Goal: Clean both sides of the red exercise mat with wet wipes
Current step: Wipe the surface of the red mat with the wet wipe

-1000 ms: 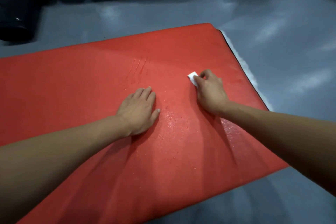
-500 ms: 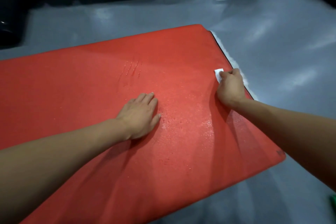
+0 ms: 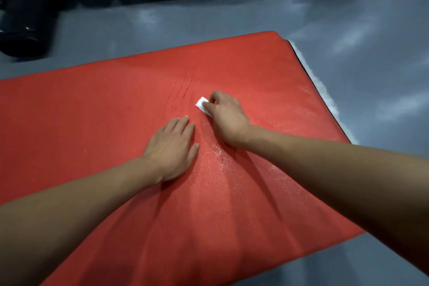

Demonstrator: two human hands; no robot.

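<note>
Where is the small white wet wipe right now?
Head view: the small white wet wipe lies mid-mat on the red exercise mat, pinched by the right hand, just beyond the flat left hand.

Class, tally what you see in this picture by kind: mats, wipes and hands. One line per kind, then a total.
Red mat: 1
White wet wipe: 1
Hands: 2, left hand and right hand
Total: 4
</note>
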